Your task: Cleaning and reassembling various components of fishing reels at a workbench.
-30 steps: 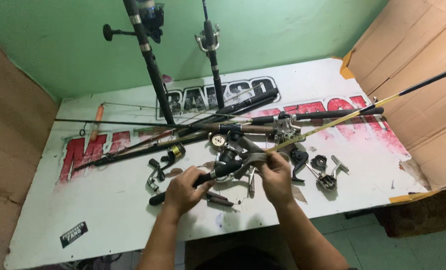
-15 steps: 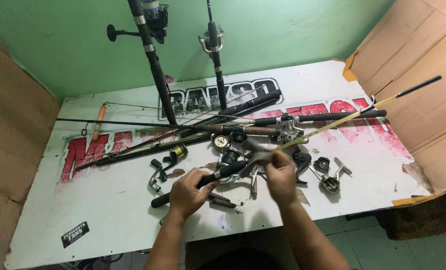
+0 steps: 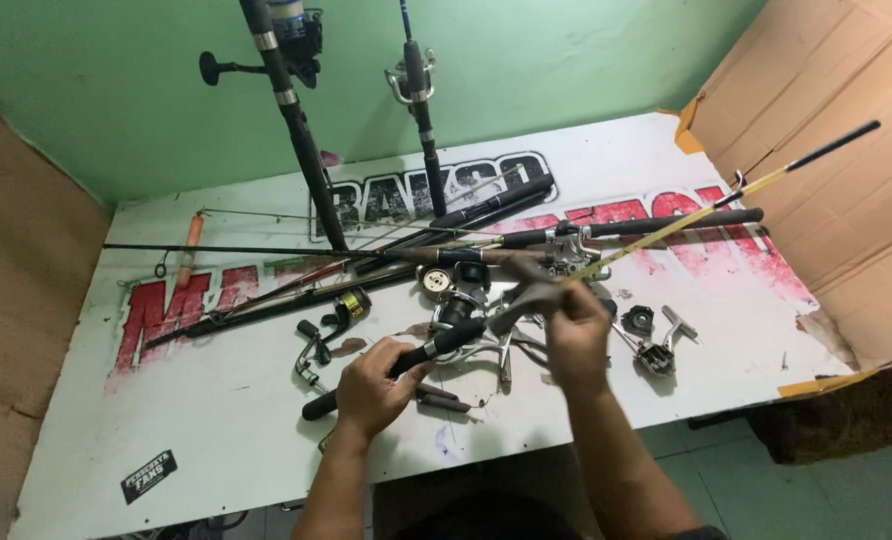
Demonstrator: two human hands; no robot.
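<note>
Over a white table (image 3: 216,440) strewn with reel parts (image 3: 656,345), the left hand (image 3: 376,385) grips a fishing rod's black handle (image 3: 406,365) while the right hand (image 3: 576,330) pinches its yellow shaft (image 3: 686,215).

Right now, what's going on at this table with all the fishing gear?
A person is working on a fishing rod over a white table. The left hand grips the rod's dark handle, while the right hand pinches the thin yellow shaft further up. Loose reels and small parts lie scattered beside the hands, more rods lie across the table behind them, and two rods with reels stand against the green wall.
</note>
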